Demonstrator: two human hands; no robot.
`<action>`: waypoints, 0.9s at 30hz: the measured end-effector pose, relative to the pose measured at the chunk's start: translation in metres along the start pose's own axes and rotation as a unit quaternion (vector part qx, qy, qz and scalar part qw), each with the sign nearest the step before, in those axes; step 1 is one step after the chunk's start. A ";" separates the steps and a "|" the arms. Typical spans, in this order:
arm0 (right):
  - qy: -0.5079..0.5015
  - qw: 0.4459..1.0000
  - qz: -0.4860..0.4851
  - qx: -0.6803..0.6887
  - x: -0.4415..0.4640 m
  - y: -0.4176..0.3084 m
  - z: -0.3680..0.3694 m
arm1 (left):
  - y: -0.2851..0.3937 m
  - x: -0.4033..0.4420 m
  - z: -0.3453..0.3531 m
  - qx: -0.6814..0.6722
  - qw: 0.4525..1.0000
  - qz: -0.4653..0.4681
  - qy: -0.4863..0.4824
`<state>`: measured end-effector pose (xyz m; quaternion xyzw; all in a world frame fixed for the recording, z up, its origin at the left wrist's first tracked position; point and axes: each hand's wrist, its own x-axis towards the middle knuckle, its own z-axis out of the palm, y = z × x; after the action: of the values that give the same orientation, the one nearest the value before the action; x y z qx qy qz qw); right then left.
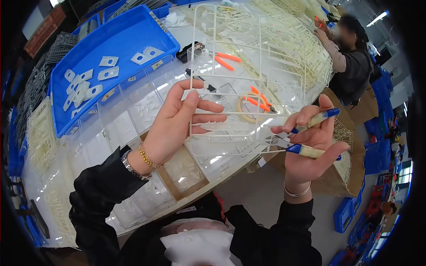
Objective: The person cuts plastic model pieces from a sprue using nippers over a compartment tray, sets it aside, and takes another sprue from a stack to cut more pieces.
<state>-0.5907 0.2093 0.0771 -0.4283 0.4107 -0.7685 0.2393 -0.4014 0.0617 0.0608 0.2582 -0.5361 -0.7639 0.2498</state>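
My left hand point(175, 116) grips the left side of a thin white plastic sprue frame point(260, 48) between thumb and fingers, holding it above the bench. In my right hand point(313, 144) is a pair of nippers point(313, 152) with blue and cream handles. The handles are spread apart, lying between thumb and fingers. Its jaws are near the lower right of the frame; I cannot tell whether they touch it. Beneath the frame lie orange-handled nippers point(257, 101), another orange-handled tool point(227, 57) and a roll of tape point(241, 108).
A blue tray point(128, 37) holding white parts stands at the left. Clear divided bins point(115, 115) with white pieces line the bench's near side. Sprue frames point(293, 48) are heaped at the back. A co-worker point(353, 62) sits at the right, near a cardboard box point(366, 106).
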 end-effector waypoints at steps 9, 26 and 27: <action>0.001 0.999 -0.035 -0.035 0.020 0.026 -0.005 | -0.016 0.031 0.031 -0.016 0.999 -0.018 -0.036; -0.242 0.964 0.109 -0.037 0.102 0.003 -0.026 | 0.036 0.140 0.019 0.360 0.849 -0.125 -0.365; -0.250 0.958 0.122 -0.072 0.104 0.012 -0.020 | 0.025 0.144 0.019 0.351 0.842 -0.128 -0.389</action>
<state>-0.6613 0.1362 0.1090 -0.5699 0.4409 -0.5701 0.3946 -0.5176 -0.0277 0.0719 0.0770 -0.7837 -0.5874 -0.1868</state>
